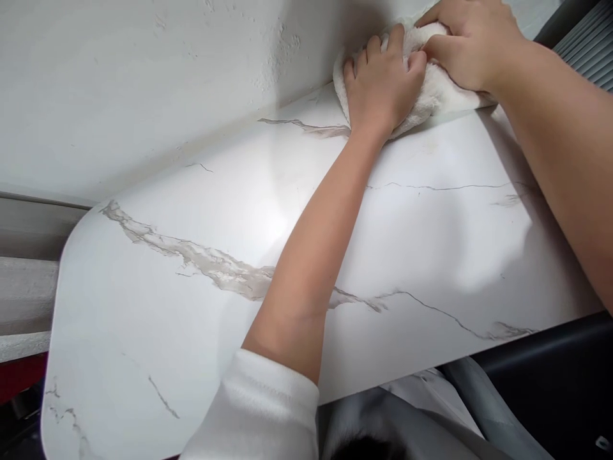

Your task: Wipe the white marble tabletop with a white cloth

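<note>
A bunched, fluffy white cloth (438, 89) lies at the back edge of a white marble-patterned table (167, 319), close against the wall. My left hand (383, 86) presses down on its left part, fingers curled over the fabric. On the upper right side of the cloth, my right hand (472, 41) grips it between thumb and fingers. The cloth's far side is partly hidden by both hands.
A white wall (143, 83) with rough patches runs along the table's back edge. Grey ribbed material (587, 48) is at the upper right. A black surface (550, 377) lies below the front edge. Pale fabric folds (23, 294) hang beyond the rounded left corner.
</note>
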A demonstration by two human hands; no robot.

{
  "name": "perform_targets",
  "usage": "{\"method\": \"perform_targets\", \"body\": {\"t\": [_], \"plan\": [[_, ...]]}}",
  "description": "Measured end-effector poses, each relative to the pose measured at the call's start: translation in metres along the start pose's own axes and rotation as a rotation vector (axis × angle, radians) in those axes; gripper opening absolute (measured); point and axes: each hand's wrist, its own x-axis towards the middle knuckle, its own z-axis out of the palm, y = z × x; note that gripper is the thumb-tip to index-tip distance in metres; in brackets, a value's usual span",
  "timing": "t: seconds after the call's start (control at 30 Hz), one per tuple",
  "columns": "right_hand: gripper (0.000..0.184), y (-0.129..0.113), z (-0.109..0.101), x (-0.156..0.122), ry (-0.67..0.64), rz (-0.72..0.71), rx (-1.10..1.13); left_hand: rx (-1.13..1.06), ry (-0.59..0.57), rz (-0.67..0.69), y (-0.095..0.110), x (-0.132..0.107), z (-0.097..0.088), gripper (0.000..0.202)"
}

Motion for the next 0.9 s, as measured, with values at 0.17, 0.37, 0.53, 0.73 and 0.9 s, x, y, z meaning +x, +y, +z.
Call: {"method": "perform_targets", "body": {"t": [0.17,0.37,0.53,0.73,0.9], "plan": [[0.045,0.005,0.003,0.006,0.018,0.074,0.028,0.043,0.022,0.003,0.002,-0.001,0.002,0.048],[0.044,0.01,0.001,0.003,-0.006,0.069,0.003,0.055,0.035,-0.047,0.008,-0.002,0.009,0.052],[0.053,0.023,-0.007,-0.009,-0.031,0.019,0.018,0.023,0.035,-0.043,0.022,-0.011,0.016,0.051],[0.053,0.037,-0.018,-0.032,-0.033,0.061,-0.002,0.044,-0.002,-0.019,0.041,-0.025,0.027,0.055],[0.05,0.047,-0.027,-0.059,-0.05,0.122,-0.026,0.042,-0.004,0.011,0.06,-0.047,0.031,0.054]]}}
